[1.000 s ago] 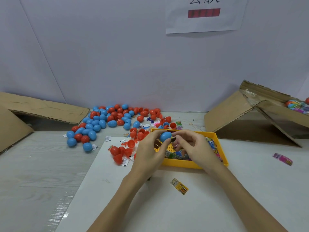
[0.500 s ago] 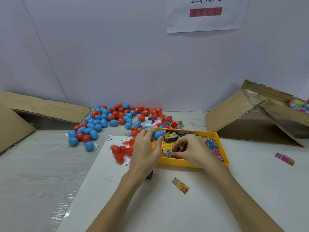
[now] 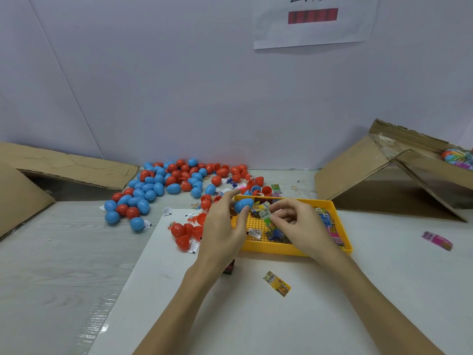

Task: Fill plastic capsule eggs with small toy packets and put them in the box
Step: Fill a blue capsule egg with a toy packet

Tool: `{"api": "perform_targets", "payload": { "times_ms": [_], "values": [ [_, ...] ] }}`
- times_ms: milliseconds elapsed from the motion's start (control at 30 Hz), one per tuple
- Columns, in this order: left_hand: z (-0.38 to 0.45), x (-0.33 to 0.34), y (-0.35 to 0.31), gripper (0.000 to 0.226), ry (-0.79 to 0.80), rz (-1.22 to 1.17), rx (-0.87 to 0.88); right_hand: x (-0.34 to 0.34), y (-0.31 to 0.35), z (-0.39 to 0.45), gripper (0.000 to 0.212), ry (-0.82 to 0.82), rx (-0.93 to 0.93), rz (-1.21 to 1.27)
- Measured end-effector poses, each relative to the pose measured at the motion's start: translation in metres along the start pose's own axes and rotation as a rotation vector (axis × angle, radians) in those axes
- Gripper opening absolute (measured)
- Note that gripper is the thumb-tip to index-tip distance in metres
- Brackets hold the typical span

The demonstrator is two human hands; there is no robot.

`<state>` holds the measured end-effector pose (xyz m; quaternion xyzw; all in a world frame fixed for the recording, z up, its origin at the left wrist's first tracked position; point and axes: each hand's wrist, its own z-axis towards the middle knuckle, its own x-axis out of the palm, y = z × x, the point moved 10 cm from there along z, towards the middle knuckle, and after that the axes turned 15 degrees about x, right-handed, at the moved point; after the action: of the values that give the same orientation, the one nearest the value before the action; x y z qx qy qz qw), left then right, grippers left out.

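Left hand [image 3: 225,226] fingers hold a blue egg [image 3: 243,204]; right hand [image 3: 294,224] fingers pinch a packet [image 3: 265,215].

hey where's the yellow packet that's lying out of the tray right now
In the head view, the yellow packet lies alone on the white sheet, just in front of the yellow tray, between the two forearms.
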<state>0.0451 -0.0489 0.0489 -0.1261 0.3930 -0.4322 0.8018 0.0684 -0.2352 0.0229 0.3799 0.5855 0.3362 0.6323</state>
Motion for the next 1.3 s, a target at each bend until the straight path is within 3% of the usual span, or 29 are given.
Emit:
{"api": "perform_targets", "payload": {
  "times_ms": [133, 367, 667, 1100, 1300],
  "values": [
    [0.0, 0.006, -0.009, 0.025, 0.043, -0.036, 0.058, -0.012, -0.009, 0.002, 0.008, -0.044, 0.07, 0.137],
    [-0.006, 0.025, -0.019, 0.028, 0.156, 0.041, 0.14, -0.012, -0.006, -0.002, 0.015, -0.015, 0.043, 0.221],
    [-0.005, 0.021, -0.012, 0.03, 0.119, 0.069, 0.115, -0.008, -0.004, -0.003, 0.027, 0.016, 0.038, 0.213],
    [-0.006, 0.023, -0.013, 0.041, 0.128, -0.063, 0.092, 0.002, 0.002, -0.004, 0.013, 0.067, -0.021, 0.168],
    [-0.004, 0.021, -0.007, 0.02, 0.029, -0.238, 0.015, -0.004, 0.004, -0.005, 0.014, 0.119, -0.002, 0.35]
  ]
}}
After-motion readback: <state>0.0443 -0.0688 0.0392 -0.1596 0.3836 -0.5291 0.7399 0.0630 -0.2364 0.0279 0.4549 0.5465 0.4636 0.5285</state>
